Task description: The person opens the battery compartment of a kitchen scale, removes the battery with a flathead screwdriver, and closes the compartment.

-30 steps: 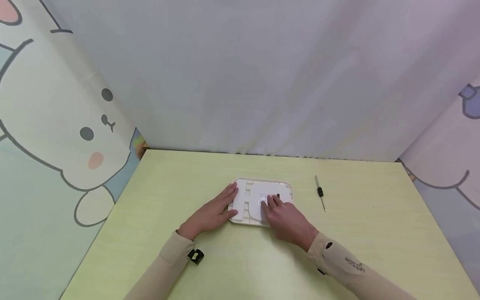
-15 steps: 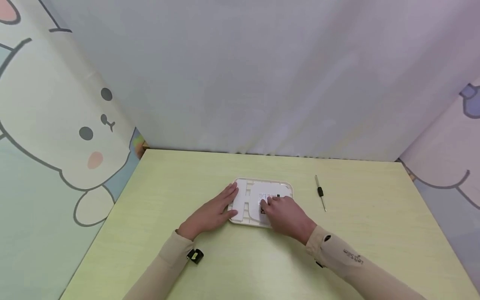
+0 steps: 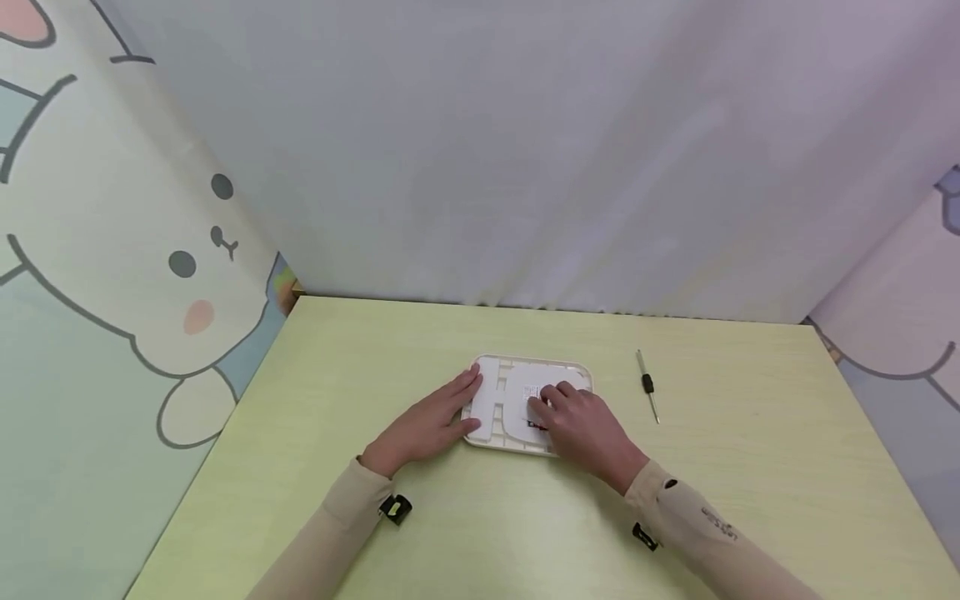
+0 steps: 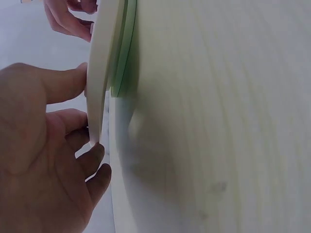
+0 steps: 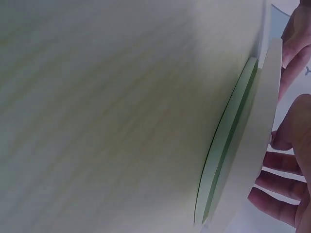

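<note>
A flat white plastic device (image 3: 512,439) with rounded corners lies on the table, a ribbed rim round its raised panels. One panel bears a printed label (image 3: 531,392). My left hand (image 3: 427,425) holds the device's left end, thumb near the front corner and fingers near the back. In the left wrist view some of its fingertips (image 4: 98,177) reach past the edge. My right hand (image 3: 588,429) has bent fingers on the larger panel, partly covering the label. The right wrist view shows its fingertips against the upper face; whether they pinch anything is hidden.
A thin screwdriver (image 3: 647,383) with a black grip and metal shafts at both ends lies right of the device. The pale yellow-green table (image 3: 360,350) ends at a white curtain (image 3: 480,167) behind. Cartoon-printed cloth (image 3: 112,250) hangs on the left side.
The right fingers first bend inward on the panel, then shift slightly, uncovering and covering parts of the label. The left hand keeps its place on the device. The head view has shifted a little.
</note>
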`<state>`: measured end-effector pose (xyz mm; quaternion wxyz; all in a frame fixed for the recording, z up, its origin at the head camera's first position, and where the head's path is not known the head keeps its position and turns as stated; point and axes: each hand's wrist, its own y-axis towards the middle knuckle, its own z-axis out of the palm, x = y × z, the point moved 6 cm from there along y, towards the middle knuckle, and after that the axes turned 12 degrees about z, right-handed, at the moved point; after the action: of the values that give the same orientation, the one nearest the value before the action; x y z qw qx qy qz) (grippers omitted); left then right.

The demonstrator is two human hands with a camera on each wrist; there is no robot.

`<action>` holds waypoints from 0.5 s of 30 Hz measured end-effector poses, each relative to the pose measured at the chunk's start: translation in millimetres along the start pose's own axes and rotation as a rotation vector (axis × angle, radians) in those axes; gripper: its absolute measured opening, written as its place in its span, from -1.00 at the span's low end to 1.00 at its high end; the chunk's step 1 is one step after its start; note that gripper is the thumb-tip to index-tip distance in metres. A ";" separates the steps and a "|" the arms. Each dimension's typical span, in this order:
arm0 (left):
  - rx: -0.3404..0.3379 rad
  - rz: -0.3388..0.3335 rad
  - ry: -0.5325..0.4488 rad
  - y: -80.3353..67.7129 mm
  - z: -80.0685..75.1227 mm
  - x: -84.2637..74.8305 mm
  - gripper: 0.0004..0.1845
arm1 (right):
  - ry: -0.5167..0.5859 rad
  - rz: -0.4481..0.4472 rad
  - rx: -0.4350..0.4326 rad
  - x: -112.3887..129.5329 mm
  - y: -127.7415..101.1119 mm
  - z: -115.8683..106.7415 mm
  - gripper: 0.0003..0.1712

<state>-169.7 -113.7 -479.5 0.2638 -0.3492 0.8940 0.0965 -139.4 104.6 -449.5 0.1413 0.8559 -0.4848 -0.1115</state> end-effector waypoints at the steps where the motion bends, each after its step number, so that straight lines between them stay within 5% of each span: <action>1: 0.003 -0.001 0.001 0.4 0.5 0.2 -0.20 | 0.012 0.003 -0.005 -0.4 -1.9 1.2 -0.70; 9: -0.006 0.002 -0.004 1.6 2.6 1.4 -0.20 | 0.257 0.083 0.024 -12.2 -20.0 8.4 -0.73; 15: 0.001 -0.015 0.001 -0.5 2.5 1.1 -0.20 | 0.271 0.092 -0.002 -13.4 -32.2 1.9 -0.60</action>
<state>-169.1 -113.8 -482.2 0.2643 -0.3557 0.8915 0.0940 -121.2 131.7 -461.8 0.2115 0.8399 -0.4998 0.0112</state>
